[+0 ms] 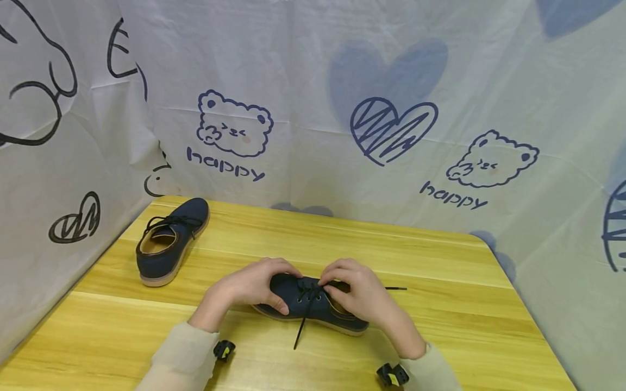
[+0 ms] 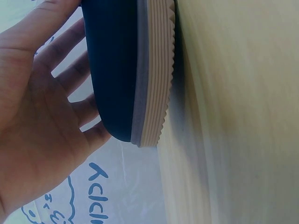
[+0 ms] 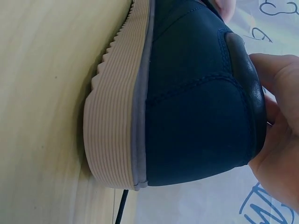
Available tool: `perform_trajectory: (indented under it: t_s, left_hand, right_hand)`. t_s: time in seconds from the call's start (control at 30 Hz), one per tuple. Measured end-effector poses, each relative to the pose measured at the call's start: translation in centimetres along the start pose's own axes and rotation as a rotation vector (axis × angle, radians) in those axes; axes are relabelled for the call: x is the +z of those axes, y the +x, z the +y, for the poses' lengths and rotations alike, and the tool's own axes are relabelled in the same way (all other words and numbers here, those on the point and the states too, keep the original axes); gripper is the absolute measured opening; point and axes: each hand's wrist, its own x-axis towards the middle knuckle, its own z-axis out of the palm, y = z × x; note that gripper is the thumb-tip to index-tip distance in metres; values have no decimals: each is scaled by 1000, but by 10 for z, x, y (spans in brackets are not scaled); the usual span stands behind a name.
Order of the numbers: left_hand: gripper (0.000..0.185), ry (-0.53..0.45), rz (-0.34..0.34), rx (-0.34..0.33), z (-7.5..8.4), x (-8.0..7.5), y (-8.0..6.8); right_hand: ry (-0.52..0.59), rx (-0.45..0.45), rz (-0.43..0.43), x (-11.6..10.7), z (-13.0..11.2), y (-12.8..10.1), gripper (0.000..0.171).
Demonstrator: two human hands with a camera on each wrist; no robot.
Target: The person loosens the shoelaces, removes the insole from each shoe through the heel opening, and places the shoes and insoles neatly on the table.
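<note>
Head view: navy shoe (image 1: 313, 307) lies mid-table, toward the near edge, sole flat on the wood, toe to the left. Left hand (image 1: 249, 287) cups the toe, fingers curled over the top, thumb on the side. Right hand (image 1: 359, 293) sits over the opening, fingertips pinching the lace (image 1: 305, 315) at the eyelets. 1 lace end trails toward the near edge, another to the right. Second shoe (image 1: 168, 241) stands well apart at the far-left corner, near the cloth backdrop (image 1: 313, 108). Bare table (image 1: 440, 260) lies right and behind.
</note>
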Motion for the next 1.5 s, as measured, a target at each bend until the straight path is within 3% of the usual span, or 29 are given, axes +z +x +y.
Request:
perform_trajectory:
  t_s: [0.4, 0.93, 1.5]
  left_hand:
    - [65, -10, 0, -6, 1, 0, -1]
    - [64, 2, 3, -4, -1, 1, 0]
    - [66, 12, 10, -3, 1, 0, -1]
  right_hand:
    - [-13, 4, -5, 1, 0, 0, 14]
    - [7, 39, 53, -6, 5, -2, 15]
    - [-63, 89, 139, -12, 20, -5, 13]
